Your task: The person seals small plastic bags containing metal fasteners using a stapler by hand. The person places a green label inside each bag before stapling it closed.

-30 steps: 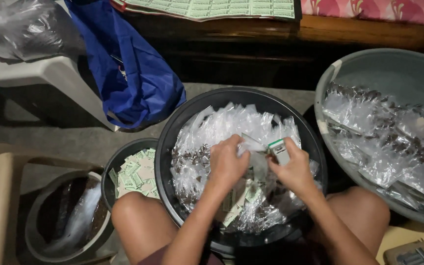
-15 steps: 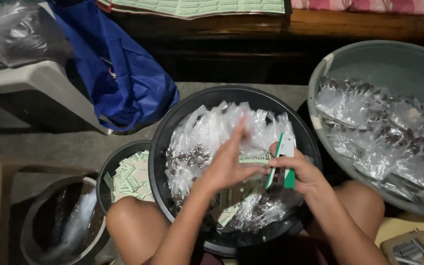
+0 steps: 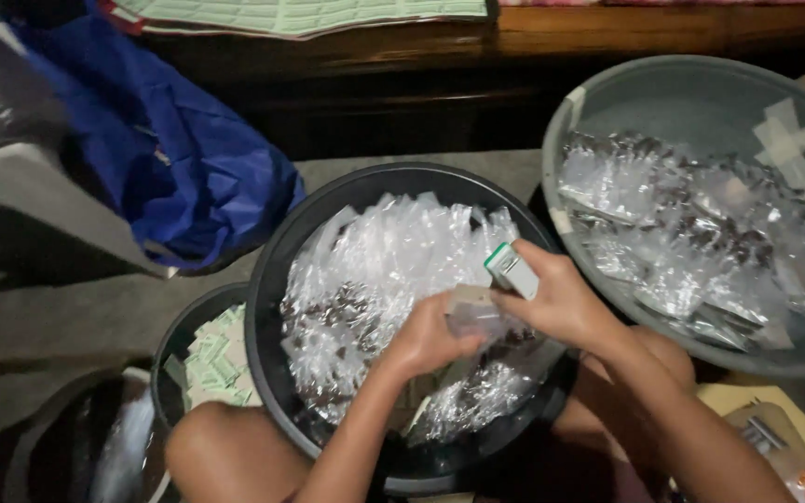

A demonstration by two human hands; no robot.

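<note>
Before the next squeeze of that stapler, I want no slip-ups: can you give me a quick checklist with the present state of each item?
1. Right hand grips the green and white stapler: ok.
2. Left hand pinches the small clear packet: ok.
3. Packet top seated between the stapler's jaws: cannot tell.
4. Hands over the black basin: ok.
5. Fingers clear of the stapler mouth: cannot tell.
</note>
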